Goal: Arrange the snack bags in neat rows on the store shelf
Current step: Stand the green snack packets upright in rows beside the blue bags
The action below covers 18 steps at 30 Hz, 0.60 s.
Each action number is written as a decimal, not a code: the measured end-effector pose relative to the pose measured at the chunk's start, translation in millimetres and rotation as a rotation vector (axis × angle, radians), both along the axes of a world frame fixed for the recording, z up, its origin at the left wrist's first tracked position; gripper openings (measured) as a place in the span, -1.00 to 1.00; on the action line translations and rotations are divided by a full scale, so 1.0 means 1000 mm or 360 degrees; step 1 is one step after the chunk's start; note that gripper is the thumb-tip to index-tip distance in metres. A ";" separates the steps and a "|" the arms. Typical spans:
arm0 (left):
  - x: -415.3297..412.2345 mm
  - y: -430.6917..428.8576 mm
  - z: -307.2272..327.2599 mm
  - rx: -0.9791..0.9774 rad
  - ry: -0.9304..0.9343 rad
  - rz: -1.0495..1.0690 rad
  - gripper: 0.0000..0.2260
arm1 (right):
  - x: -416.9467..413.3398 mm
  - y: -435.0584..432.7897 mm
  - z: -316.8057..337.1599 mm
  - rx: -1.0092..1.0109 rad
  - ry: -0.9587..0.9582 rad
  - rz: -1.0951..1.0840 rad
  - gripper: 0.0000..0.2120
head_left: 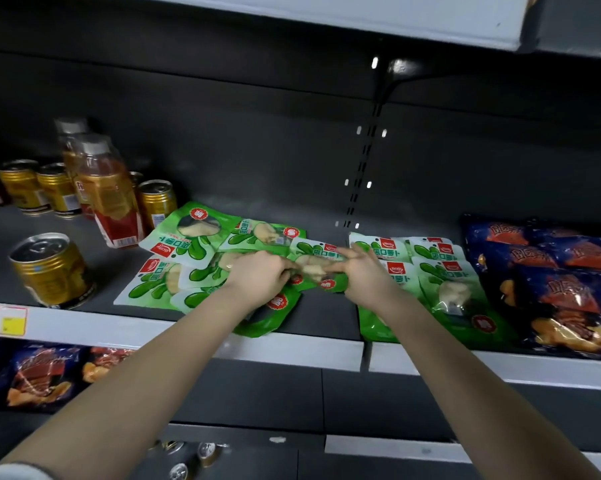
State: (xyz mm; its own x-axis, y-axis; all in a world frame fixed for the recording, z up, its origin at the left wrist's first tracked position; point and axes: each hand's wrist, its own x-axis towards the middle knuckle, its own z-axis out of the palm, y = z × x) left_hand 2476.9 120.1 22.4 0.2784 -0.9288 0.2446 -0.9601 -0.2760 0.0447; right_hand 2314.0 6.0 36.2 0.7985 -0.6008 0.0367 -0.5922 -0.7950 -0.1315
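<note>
The green bag (314,268) is lying between the two hands, its long axis running sideways from one hand to the other, so neither hand is nearer; each is pinching one end. The left hand (261,275) is curling closed over the bag's left end, knuckles up, forearm reaching in from the lower left. The right hand (359,271) is gripping the right end with thumb and lower fingers while the index finger is pointing out across the top of the bag. Both arms are stretching straight forward over the shelf (292,351) lip, wrists level.

Under and left of the left hand, the loose pile (188,258) of green bags is sprawling at mixed angles, overlapping, one corner hanging over the shelf edge. Just right of the right hand, the tidy bags (444,271) are sitting in rows, partly under that wrist. My judgement: the held bag needs carrying rightward toward those rows.

Farther right, blue bags (552,282) are lying flat. Beyond the left hand, cans (53,268) and bottles (101,181) are standing well apart from the pile.
</note>
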 end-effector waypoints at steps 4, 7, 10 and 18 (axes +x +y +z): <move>-0.016 -0.015 0.003 0.0121 -0.0239 0.0103 -0.76 | -0.004 0.011 0.001 0.0167 0.0186 0.0106 -0.22; -0.020 -0.023 0.002 0.0177 -0.0157 0.0135 -0.76 | 0.003 0.021 -0.001 0.0227 0.0145 0.0159 -0.31; -0.019 -0.025 -0.003 0.0146 -0.0085 0.0070 -0.69 | 0.015 0.023 -0.011 0.0295 0.0250 -0.0013 -0.36; -0.011 -0.018 -0.020 0.0013 0.0032 0.0014 -0.60 | 0.036 0.024 -0.014 0.0441 0.0158 -0.0107 -0.32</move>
State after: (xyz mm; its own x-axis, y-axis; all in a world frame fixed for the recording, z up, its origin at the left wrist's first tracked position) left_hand 2466.2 102.4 2.2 0.2914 -0.9282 0.2314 -0.9566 -0.2849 0.0614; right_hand 2350.0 29.9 22.1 0.7481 -0.6286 -0.2127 -0.6631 -0.6955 -0.2769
